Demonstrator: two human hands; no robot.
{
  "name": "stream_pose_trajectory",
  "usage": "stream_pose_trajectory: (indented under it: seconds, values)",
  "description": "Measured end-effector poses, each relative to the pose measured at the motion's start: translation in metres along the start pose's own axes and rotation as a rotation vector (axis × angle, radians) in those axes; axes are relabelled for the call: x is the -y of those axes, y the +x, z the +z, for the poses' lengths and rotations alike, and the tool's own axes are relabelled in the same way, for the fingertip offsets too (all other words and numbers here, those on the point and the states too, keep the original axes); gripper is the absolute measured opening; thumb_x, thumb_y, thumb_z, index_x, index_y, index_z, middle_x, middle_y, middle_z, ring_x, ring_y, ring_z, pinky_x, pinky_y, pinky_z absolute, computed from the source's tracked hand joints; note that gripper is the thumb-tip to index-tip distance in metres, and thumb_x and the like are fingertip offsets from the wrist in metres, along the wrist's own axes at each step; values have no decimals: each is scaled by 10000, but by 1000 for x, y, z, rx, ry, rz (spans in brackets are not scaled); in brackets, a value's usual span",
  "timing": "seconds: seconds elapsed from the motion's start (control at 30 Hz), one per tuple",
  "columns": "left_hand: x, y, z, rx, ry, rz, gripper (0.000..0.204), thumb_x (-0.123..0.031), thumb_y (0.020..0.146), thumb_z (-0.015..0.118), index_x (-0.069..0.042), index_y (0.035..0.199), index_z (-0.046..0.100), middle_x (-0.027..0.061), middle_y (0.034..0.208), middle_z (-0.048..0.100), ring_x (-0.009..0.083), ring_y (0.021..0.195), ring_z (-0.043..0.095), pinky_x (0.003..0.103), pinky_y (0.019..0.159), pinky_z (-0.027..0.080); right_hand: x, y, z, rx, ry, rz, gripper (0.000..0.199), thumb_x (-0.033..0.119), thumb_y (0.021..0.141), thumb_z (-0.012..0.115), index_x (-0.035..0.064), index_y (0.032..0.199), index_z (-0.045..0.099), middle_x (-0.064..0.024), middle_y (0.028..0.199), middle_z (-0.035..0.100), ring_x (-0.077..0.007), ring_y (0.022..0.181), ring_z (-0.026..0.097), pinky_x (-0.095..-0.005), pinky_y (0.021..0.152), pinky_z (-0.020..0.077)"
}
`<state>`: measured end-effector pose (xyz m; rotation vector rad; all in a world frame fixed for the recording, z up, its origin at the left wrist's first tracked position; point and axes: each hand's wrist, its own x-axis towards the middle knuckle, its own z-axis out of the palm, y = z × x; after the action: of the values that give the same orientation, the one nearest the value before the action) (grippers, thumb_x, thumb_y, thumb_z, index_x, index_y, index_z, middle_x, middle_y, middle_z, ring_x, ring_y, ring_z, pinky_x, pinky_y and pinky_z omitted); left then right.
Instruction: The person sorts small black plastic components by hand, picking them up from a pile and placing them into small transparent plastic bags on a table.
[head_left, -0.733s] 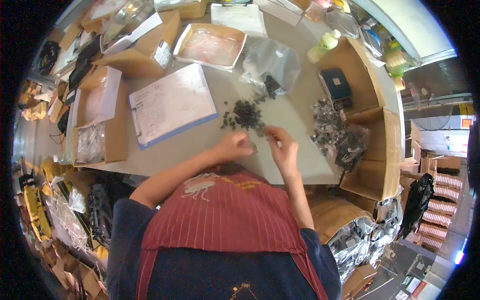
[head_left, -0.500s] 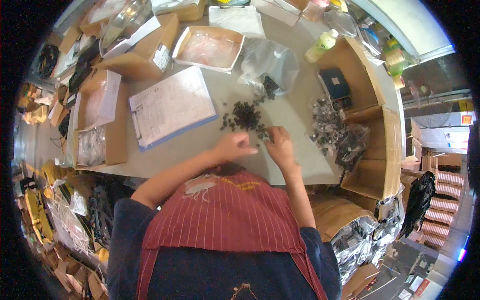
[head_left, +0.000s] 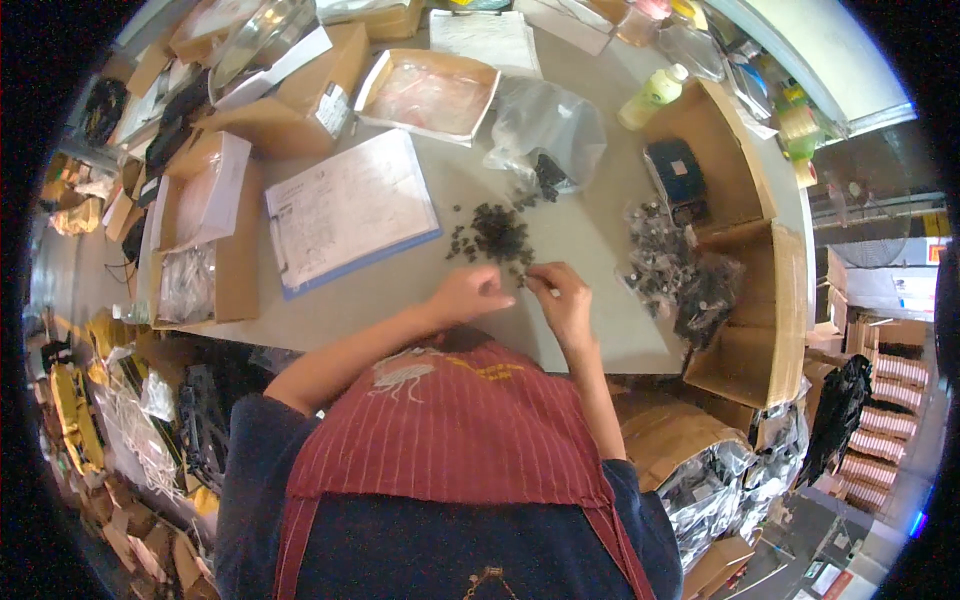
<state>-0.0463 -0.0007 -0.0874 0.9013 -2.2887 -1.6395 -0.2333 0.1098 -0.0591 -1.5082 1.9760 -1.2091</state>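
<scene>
A loose pile of small black parts (head_left: 499, 233) lies on the grey table in front of me. My left hand (head_left: 470, 293) is just below the pile, its fingers curled inward; whatever they hold, if anything, is too small to make out. My right hand (head_left: 561, 297) is beside the pile's lower right, thumb and forefinger pinched together near a few stray black parts. What sits in that pinch cannot be named. Behind the pile lies a clear plastic bag (head_left: 550, 125), with more black parts (head_left: 547, 175) at its mouth.
To the left lies a blue clipboard with paper (head_left: 350, 210), near a cardboard box (head_left: 235, 270) of bagged items. On the right, small bagged parts (head_left: 655, 265) spill beside an open carton (head_left: 750, 310). A bottle (head_left: 655, 92) and a shallow white-edged box (head_left: 425, 95) stand farther back.
My right hand's fingers have drawn from reaching over the stray parts into a pinch, slightly lower. My left hand stays curled in nearly the same place. The view has shifted a little.
</scene>
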Motion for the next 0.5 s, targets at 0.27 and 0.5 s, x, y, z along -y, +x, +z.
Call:
stream_pose_trajectory:
  seconds: [0.27, 0.5]
  values:
    - [17, 7, 13, -9, -77, 144, 371, -269, 756, 803, -42, 995, 632, 112, 920, 672, 228, 862, 640, 381, 784, 508, 54, -1, 3, 145, 195, -188, 284, -50, 804, 685, 37, 1072, 711, -147, 1058, 685, -340, 966, 672, -382, 805, 554]
    - [12, 5, 5, -7, -73, 57, 327, -312, 786, 779, -46, 823, 593, 84, 766, 613, 180, 713, 563, 349, 658, 475, -11, -2, 14, 149, -189, 151, 301, 88, 816, 726, 41, 1099, 637, -155, 979, 661, -310, 834, 662, -396, 741, 541]
